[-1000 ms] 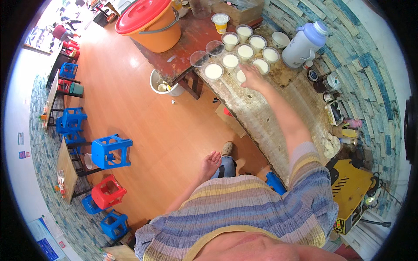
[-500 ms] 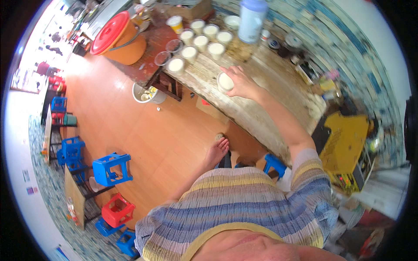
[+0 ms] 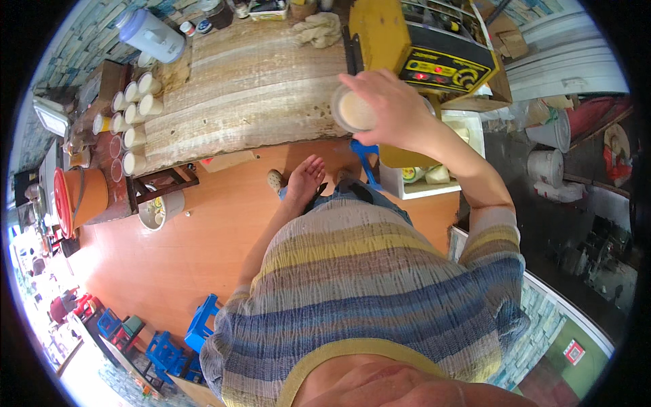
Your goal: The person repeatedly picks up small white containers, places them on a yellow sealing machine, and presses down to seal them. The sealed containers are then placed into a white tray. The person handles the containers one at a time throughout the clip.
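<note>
Our right hand (image 3: 397, 108) raised far ahead, right of centre, fingers curled in firm wrap, thumb side turned left, back of hand facing up. Right forearm bare, running from far centre back toward near right, elbow bent; striped knit sleeve covers upper arm. Our left hand (image 3: 305, 178) hangs low at centre-left, palm open, fingers (image 3: 313, 163) spread loosely and pointing far, gripping nothing. Left arm bare, dropping straight from shoulder, close against torso.
</note>
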Demonstrator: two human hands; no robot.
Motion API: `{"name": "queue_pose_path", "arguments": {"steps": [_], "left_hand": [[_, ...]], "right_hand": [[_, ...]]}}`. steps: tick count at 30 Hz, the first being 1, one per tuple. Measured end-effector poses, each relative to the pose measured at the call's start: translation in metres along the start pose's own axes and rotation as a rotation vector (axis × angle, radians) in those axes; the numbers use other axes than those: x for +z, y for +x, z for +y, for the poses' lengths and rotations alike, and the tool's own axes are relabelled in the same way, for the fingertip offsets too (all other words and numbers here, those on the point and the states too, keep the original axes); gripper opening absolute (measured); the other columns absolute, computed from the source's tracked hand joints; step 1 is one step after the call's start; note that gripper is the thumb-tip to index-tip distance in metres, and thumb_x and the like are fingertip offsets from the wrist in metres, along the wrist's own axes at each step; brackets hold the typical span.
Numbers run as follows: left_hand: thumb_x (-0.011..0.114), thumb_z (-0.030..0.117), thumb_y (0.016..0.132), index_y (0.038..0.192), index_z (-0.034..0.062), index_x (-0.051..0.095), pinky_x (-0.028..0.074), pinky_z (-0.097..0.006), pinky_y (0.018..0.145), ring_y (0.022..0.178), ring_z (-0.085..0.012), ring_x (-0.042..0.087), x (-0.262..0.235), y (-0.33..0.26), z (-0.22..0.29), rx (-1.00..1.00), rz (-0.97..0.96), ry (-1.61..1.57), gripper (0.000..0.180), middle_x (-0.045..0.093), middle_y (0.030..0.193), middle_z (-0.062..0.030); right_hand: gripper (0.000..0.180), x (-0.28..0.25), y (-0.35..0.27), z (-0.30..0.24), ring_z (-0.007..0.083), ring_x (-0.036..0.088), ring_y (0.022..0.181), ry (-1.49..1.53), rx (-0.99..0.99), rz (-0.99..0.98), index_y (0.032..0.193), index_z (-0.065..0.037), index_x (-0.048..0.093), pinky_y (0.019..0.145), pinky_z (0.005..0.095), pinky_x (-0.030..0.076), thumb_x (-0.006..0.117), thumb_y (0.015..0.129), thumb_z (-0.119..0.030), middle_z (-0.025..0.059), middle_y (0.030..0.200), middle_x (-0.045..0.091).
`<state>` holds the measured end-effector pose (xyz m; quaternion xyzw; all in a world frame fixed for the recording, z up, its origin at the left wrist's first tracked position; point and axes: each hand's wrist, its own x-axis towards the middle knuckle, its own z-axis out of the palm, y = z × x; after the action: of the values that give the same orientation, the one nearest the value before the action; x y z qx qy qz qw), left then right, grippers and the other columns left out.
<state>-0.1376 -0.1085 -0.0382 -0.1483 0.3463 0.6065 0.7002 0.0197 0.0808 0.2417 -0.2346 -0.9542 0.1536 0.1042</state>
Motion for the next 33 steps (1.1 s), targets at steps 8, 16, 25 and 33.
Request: {"name": "queue_pose_path", "arguments": {"steps": [8, 16, 25, 33], "left_hand": [[0.05, 0.022, 0.092, 0.114, 0.0056, 0.052, 0.044, -0.033, 0.091, 0.103, -0.0206, 0.055, 0.036, 0.008, -0.032, -0.055, -0.003, 0.116, 0.027, 0.059, 0.107, -0.0082], [0.054, 0.017, 0.09, 0.113, 0.0038, 0.052, 0.045, -0.033, 0.09, 0.102, -0.0211, 0.056, 0.045, 0.005, -0.049, -0.042, -0.008, 0.172, 0.027, 0.059, 0.106, -0.01], [0.054, 0.018, 0.091, 0.113, 0.0028, 0.052, 0.044, -0.031, 0.089, 0.102, -0.0199, 0.056, 0.069, 0.0, -0.06, -0.097, -0.01, 0.516, 0.027, 0.059, 0.107, -0.0094], [0.065, 0.016, 0.086, 0.114, -0.0019, 0.059, 0.045, -0.025, 0.079, 0.09, -0.0115, 0.057, 0.106, 0.027, -0.109, -0.104, -0.368, 1.015, 0.034, 0.065, 0.1, -0.006]], "right_hand": [[0.082, -0.007, -0.09, 0.062, 0.0328, 0.045, 0.117, -0.082, 0.339, 0.061, 0.133, -0.01, 0.043, 0.096, 0.041, 0.04, 0.078, 0.06, -0.023, 0.0149, 0.125, 0.049], [0.083, 0.063, -0.119, 0.116, 0.0331, 0.048, 0.113, -0.053, 0.351, 0.134, 0.135, -0.012, 0.04, 0.096, 0.0412, 0.041, 0.077, 0.062, -0.026, 0.0139, 0.13, 0.047], [0.09, 0.094, -0.123, 0.134, 0.0339, 0.047, 0.112, 0.023, 0.314, 0.204, 0.137, -0.008, 0.036, 0.094, 0.044, 0.04, 0.08, 0.061, -0.03, 0.0162, 0.125, 0.05], [0.095, 0.114, -0.131, 0.136, 0.0373, 0.046, 0.115, -0.035, 0.28, 0.325, 0.141, -0.005, 0.026, 0.095, 0.0436, 0.039, 0.077, 0.067, -0.035, 0.0187, 0.128, 0.048]]}}
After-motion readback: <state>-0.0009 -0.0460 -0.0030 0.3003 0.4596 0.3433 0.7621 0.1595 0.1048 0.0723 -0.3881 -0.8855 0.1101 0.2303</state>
